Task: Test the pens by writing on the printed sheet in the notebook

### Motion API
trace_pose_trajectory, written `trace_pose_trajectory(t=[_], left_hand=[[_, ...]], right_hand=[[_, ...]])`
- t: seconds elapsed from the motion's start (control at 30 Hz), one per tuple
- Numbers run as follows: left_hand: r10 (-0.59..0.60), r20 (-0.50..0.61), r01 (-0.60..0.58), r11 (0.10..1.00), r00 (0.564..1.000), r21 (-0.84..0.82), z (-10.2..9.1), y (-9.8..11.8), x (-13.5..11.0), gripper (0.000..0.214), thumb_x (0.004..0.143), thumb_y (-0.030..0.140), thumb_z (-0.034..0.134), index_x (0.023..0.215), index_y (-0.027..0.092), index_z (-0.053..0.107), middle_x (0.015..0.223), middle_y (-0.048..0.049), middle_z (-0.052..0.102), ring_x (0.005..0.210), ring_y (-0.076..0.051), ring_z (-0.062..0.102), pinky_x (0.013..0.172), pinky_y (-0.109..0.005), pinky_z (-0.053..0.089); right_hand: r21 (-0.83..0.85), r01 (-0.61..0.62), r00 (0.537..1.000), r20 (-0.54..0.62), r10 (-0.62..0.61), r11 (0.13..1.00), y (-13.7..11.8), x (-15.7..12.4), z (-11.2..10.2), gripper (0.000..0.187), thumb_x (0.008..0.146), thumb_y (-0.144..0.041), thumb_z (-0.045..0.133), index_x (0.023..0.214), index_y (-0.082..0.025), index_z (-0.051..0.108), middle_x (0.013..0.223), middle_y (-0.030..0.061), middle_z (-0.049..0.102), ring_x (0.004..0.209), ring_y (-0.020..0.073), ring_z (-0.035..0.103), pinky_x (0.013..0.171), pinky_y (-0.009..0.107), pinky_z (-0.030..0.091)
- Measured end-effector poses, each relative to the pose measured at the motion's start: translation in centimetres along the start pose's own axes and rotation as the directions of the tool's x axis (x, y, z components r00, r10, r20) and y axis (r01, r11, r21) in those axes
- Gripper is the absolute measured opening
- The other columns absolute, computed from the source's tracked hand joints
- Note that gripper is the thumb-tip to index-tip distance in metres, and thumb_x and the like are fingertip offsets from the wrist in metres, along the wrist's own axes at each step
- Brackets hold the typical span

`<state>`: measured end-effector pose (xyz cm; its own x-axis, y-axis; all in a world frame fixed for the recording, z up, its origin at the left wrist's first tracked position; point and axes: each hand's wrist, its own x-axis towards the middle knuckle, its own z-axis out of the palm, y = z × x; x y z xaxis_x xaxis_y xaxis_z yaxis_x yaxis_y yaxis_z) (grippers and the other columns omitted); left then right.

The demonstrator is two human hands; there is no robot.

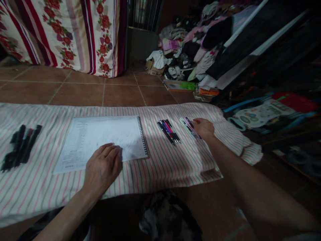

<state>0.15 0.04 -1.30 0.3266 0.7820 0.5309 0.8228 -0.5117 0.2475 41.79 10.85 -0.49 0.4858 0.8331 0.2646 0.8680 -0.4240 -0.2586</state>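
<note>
A spiral notebook (100,134) lies open-faced on the striped cloth, its page showing faint print at the left and scribbled marks near the middle. My left hand (104,164) rests flat over its lower edge, fingers together and holding nothing. To the right of the notebook is a bundle of dark pens (168,130) with blue, pink and red among them. Beyond it lies a group of light-coloured pens (189,127). My right hand (204,128) is at their right side with its fingers bent together; what is between the fingertips is hidden.
Several black markers (21,145) lie at the cloth's left end. The striped cloth (160,174) covers a low surface. Past it are a tiled floor (120,93), a floral curtain (67,36), and a heap of clothes (193,50). A colourful plastic item (263,113) stands at the right.
</note>
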Motion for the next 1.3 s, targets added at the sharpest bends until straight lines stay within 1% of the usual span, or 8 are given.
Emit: trace_pose_trajectory(t=[0.13, 0.27, 0.43, 0.57, 0.8, 0.97, 1.13, 1.3], left_hand=[[-0.035, 0.009, 0.035, 0.999, 0.999, 0.002, -0.3, -0.6, -0.2, 0.024, 0.086, 0.021, 0.044, 0.092, 0.015, 0.066, 0.093, -0.0075, 0.071, 0.095, -0.025, 0.061, 0.082, -0.041, 0.052], [-0.083, -0.014, 0.083, 0.996, 0.996, 0.021, -0.8, -2.0, -0.5, 0.026, 0.085, 0.023, 0.044, 0.092, 0.014, 0.067, 0.097, -0.0094, 0.070, 0.098, -0.027, 0.059, 0.086, -0.042, 0.050], [-0.186, -0.059, 0.192, 0.976, 0.981, 0.103, -1.7, -5.2, -1.1, 0.026, 0.085, 0.023, 0.044, 0.092, 0.015, 0.067, 0.106, -0.0123, 0.066, 0.109, -0.029, 0.052, 0.091, -0.044, 0.046], [-0.264, -0.166, 0.295, 0.931, 0.950, 0.213, -3.0, -8.0, -1.7, 0.022, 0.082, 0.023, 0.048, 0.089, 0.017, 0.068, 0.108, -0.0124, 0.064, 0.110, -0.031, 0.049, 0.091, -0.046, 0.044], [-0.443, -0.276, 0.517, 0.787, 0.853, 0.335, -6.0, -11.9, -3.3, 0.025, 0.080, 0.022, 0.050, 0.089, 0.015, 0.071, 0.106, -0.0107, 0.065, 0.104, -0.030, 0.049, 0.092, -0.041, 0.039], [-0.602, -0.233, 0.636, 0.643, 0.764, 0.427, -8.3, -13.4, -3.8, 0.030, 0.082, 0.028, 0.047, 0.095, 0.015, 0.071, 0.102, -0.0109, 0.067, 0.097, -0.031, 0.050, 0.082, -0.040, 0.040], [-0.721, -0.125, 0.675, 0.553, 0.681, 0.488, -8.8, -13.6, -3.3, 0.034, 0.085, 0.031, 0.043, 0.100, 0.014, 0.068, 0.092, -0.0127, 0.066, 0.089, -0.029, 0.053, 0.066, -0.036, 0.040], [-0.730, -0.123, 0.678, 0.540, 0.672, 0.498, -7.9, -13.6, -3.0, 0.036, 0.087, 0.035, 0.040, 0.104, 0.016, 0.065, 0.097, -0.0142, 0.064, 0.091, -0.030, 0.055, 0.067, -0.036, 0.040]], right_hand=[[0.065, -0.033, 0.999, -0.012, 0.034, 0.997, -3.0, -1.1, -1.2, 0.034, 0.077, -0.022, 0.047, 0.102, -0.017, 0.070, 0.100, 0.0104, 0.071, 0.095, 0.0255, 0.063, 0.083, 0.035, 0.045], [0.410, 0.060, 0.998, -0.041, -0.047, 0.910, -8.0, -3.7, -1.1, 0.031, 0.078, -0.025, 0.048, 0.097, -0.015, 0.071, 0.100, 0.0090, 0.070, 0.095, 0.0222, 0.063, 0.089, 0.034, 0.044], [0.860, -0.064, 0.978, 0.154, -0.139, 0.506, -16.3, -10.4, -0.4, 0.031, 0.073, -0.035, 0.058, 0.095, -0.016, 0.069, 0.093, 0.0066, 0.071, 0.086, 0.0189, 0.064, 0.083, 0.034, 0.048], [0.919, -0.325, 0.876, 0.381, -0.296, 0.221, -22.5, -17.5, -1.2, 0.032, 0.072, -0.035, 0.061, 0.097, -0.016, 0.067, 0.097, 0.0086, 0.071, 0.082, 0.0160, 0.065, 0.074, 0.029, 0.050], [0.918, -0.303, 0.742, 0.395, -0.542, 0.255, -26.8, -25.0, -0.8, 0.029, 0.075, -0.036, 0.055, 0.093, -0.015, 0.065, 0.078, 0.0070, 0.072, 0.062, 0.0138, 0.064, 0.056, 0.026, 0.050], [0.939, -0.158, 0.733, 0.318, -0.601, 0.304, -26.9, -25.6, 0.1, 0.024, 0.078, -0.032, 0.052, 0.089, -0.016, 0.065, 0.075, 0.0057, 0.071, 0.061, 0.0136, 0.064, 0.056, 0.026, 0.050], [0.923, -0.187, 0.716, 0.363, -0.597, 0.336, -26.2, -25.1, 0.5, 0.024, 0.078, -0.034, 0.051, 0.087, -0.016, 0.065, 0.073, 0.0055, 0.071, 0.059, 0.0136, 0.063, 0.053, 0.026, 0.050], [0.916, -0.202, 0.716, 0.380, -0.586, 0.347, -25.7, -24.8, 0.7, 0.024, 0.077, -0.033, 0.052, 0.087, -0.016, 0.065, 0.071, 0.0056, 0.071, 0.058, 0.0131, 0.063, 0.053, 0.025, 0.050]])
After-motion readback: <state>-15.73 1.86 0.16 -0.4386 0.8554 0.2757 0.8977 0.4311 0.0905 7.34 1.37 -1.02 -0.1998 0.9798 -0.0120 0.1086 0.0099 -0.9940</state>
